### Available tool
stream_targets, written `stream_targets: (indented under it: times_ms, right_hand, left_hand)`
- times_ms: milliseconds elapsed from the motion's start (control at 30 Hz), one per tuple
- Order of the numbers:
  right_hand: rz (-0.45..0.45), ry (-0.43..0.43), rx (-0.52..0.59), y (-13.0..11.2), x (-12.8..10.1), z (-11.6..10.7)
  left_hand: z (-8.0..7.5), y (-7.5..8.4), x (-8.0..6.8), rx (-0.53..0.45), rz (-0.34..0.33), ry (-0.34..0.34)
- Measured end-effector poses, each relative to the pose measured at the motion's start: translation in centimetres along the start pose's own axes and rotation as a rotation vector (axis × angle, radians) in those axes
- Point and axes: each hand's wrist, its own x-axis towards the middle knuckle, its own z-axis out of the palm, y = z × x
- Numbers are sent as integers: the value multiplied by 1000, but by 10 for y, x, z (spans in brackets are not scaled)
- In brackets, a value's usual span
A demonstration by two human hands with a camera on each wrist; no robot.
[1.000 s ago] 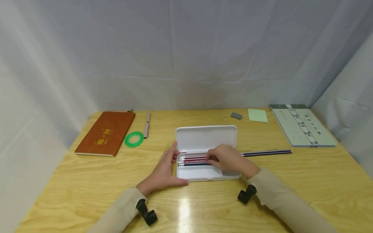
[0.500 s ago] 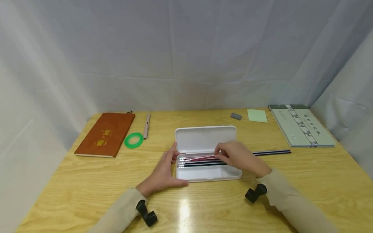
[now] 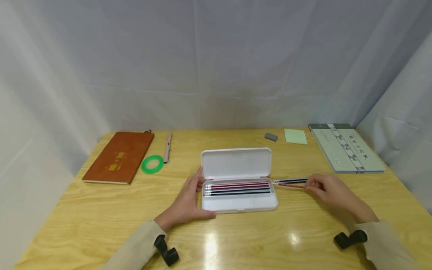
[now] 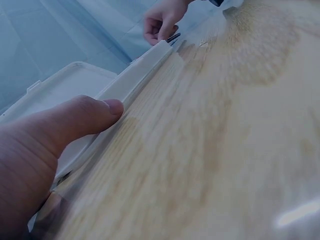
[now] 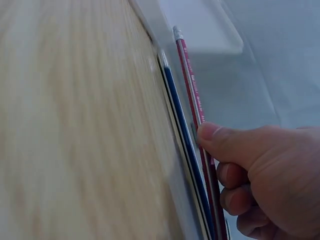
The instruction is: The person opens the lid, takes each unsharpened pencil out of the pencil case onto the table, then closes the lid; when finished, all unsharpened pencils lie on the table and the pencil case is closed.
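An open white pencil case [image 3: 240, 206] lies mid-table, several red and dark pencils [image 3: 236, 187] lined up in its tray, its lid [image 3: 236, 163] folded back. My left hand [image 3: 194, 195] rests against the case's left end, thumb [image 4: 75, 120] pressed along the front wall [image 4: 140, 70]. Right of the case, my right hand [image 3: 309, 184] pinches a red pencil [image 5: 192, 95] lying beside a dark blue striped pencil [image 5: 177, 110] on the table. Its thumb [image 5: 220, 140] sits on top, fingers curled beneath.
At the back left lie a brown notebook [image 3: 118, 157], a green tape ring [image 3: 152, 164] and a pen [image 3: 167, 147]. A grey eraser [image 3: 271, 137], a green sticky note [image 3: 295, 136] and a green book [image 3: 345, 148] lie back right.
My right hand has left the case's tray and moved right onto the pencils lying beside it, and a red pencil now lies there with the dark one. The left hand stays put.
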Motion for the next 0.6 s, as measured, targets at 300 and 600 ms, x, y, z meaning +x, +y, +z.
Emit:
stream_targets:
  times_ms: [300,600]
  right_hand:
    - [28,-2,-2,19,-15,-3]
    - [26,25,47,21,-2,1]
  left_hand:
    - [-3,0,0,11,-14,-2]
    - [2,-2,0,4,-12,-3]
